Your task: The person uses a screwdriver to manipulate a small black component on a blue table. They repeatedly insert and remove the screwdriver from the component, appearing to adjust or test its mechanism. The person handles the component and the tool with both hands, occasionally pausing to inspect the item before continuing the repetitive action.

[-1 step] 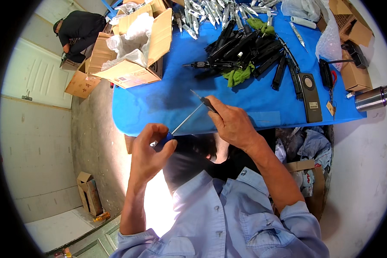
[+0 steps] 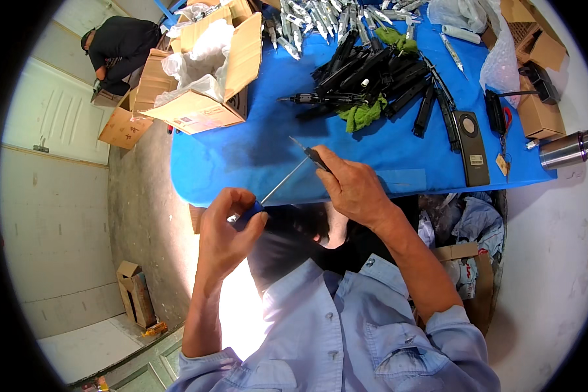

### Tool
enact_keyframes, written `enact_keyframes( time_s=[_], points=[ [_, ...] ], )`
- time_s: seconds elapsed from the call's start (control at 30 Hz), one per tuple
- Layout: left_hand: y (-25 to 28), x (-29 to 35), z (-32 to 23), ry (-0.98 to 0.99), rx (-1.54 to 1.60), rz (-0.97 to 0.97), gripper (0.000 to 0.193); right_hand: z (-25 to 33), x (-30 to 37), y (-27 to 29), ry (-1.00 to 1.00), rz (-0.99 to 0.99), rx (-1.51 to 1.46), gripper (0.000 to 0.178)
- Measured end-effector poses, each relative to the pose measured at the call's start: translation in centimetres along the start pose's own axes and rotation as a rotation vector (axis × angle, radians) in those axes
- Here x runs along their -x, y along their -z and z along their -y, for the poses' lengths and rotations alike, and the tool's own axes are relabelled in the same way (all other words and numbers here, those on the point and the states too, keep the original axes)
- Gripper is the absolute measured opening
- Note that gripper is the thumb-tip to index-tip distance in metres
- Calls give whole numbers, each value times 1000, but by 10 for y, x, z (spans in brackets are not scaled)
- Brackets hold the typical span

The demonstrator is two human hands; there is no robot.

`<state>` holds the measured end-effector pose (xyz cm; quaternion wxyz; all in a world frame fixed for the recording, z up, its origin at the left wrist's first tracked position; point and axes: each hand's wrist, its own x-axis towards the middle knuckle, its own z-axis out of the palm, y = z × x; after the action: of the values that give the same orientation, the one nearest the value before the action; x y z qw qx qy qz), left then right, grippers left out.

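Note:
In my left hand [image 2: 228, 228] is a screwdriver [image 2: 283, 181]. My fingers close round its blue handle, and its thin steel shaft slants up to the right. My right hand [image 2: 359, 193] grips a slim black piece [image 2: 317, 159] with a thin pointed metal end. The screwdriver's tip meets this black piece just in front of my fingers; the exact contact is too small to make out. Most of the black piece is hidden inside my right hand. Both hands are above the near edge of the blue-covered table [image 2: 242, 157].
Beyond my hands lies a heap of long black parts [image 2: 372, 75] with green cloths [image 2: 362, 116]. Slender silver pieces [image 2: 313, 19] sit behind. An open cardboard box [image 2: 206, 114] stands left, a metal flask [image 2: 566, 150] right. A person in black [image 2: 124, 49] crouches at far left.

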<state>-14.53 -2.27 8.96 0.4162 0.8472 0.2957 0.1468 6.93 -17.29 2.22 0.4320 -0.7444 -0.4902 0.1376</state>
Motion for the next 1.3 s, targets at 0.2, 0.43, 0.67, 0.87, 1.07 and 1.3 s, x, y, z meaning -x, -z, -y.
enact_keyframes(
  time_s=[0.2, 0.43, 0.67, 0.87, 1.07, 1.3],
  points=[
    [-4, 3, -6, -277, -251, -105, 23, 3, 0, 2, -13, 8, 15, 35],
    [3, 0, -11, 242, 307, 117, 22, 2, -1, -1, -13, 7, 21, 33],
    [1, -1, -6, 152, 199, 67, 25, 1, 1, -1, -21, 8, 16, 37],
    [-6, 4, -5, -152, -185, -72, 23, 1, 0, 0, -17, 3, 15, 37],
    [-6, 5, -5, -196, -237, -59, 19, 2, 1, 0, -34, -7, 8, 37],
    [4, -5, -4, 284, 267, 157, 30, 2, 1, -2, -25, -12, 27, 38]
  ],
)
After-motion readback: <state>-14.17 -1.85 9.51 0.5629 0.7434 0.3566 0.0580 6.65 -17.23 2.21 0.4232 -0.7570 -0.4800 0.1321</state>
